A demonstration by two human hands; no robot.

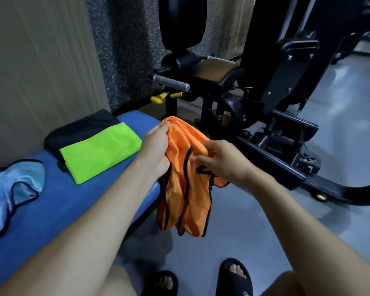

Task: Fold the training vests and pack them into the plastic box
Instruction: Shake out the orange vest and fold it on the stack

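Here, left hand (156,149) bunching the top of the orange vest (186,184), fingers curled round the gathered fabric near its upper edge. Right hand (220,162) just beside it, fingers bent & pinching the same vest at the black-trimmed strap/neck area. Held between both hands off the end of the worktop (90,201), rest of the vest hanging down w/ black edging, lower hem loose above the grey floor (239,236). Mesh-type fabric, crumpled, not folded.

To the left on the blue padded worktop: bright green vest (100,152) lying flat, folded into a rough rectangle, partly over a black fabric item (83,127) under & behind it. Further left, near the frame edge, light blue vest (15,189) w/ black trim, unfolded, spread loosely on the worktop, well apart from the orange one.

Beyond the hands: black gym machine (265,82) w/ padded seat, grey grip handle (171,81) sticking out toward the wall, yellow adjuster knob (158,98) below it. Wood-grain wall panel (41,60) behind the worktop, dark speckled panel (124,50) next to it.

Bottom of frame: bare knees, both feet in black slides (235,278) on the floor. Plastic box not in view.
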